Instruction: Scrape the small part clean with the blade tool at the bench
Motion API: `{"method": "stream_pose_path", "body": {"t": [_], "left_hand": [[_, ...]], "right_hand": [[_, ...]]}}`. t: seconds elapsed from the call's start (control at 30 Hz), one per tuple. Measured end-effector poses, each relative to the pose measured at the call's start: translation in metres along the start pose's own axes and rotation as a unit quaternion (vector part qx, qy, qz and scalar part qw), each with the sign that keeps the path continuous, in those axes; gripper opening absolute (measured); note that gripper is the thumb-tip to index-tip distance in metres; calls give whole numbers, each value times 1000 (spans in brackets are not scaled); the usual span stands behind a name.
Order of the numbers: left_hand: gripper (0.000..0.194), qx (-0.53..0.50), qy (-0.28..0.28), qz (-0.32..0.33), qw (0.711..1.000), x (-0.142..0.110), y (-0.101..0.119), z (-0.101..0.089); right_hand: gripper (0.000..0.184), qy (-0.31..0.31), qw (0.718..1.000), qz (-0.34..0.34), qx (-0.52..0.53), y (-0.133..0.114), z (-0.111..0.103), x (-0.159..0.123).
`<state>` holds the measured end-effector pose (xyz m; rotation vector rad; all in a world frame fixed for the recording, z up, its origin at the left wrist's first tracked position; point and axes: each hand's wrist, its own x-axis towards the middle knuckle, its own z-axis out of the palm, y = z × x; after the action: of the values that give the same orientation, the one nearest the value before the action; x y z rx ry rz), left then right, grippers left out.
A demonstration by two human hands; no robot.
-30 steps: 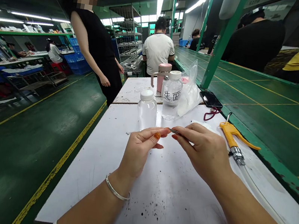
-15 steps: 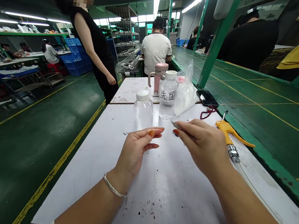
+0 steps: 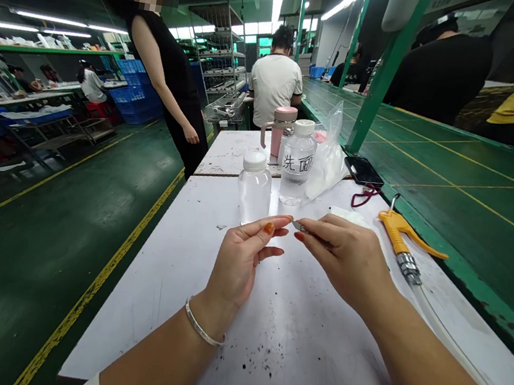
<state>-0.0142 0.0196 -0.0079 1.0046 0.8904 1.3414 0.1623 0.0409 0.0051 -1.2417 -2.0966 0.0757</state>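
Right hand (image 3: 343,261) pinched small metal piece (image 3: 299,226) between fingertips, above white surface (image 3: 289,360); left hand (image 3: 239,261) narrowly open, apparently empty, just beside piece; 1 clear bottle (image 3: 254,189) beyond both hands.

1 head-worn camera looks forward and down, close above the left hand (image 3: 238,267) and right hand (image 3: 348,262).
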Motion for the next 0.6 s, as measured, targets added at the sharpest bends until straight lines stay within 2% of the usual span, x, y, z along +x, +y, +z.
{"method": "stream_pose_path", "body": {"t": [0.33, 0.6], "left_hand": [[22, 23, 16, 16, 999, -1, 2, 1], [22, 58, 8, 40, 997, -3, 1, 2]], "right_hand": [[15, 13, 1000, 6, 11, 0, 1, -1], [15, -6, 1000, 8, 0, -1, 3, 1]]}}
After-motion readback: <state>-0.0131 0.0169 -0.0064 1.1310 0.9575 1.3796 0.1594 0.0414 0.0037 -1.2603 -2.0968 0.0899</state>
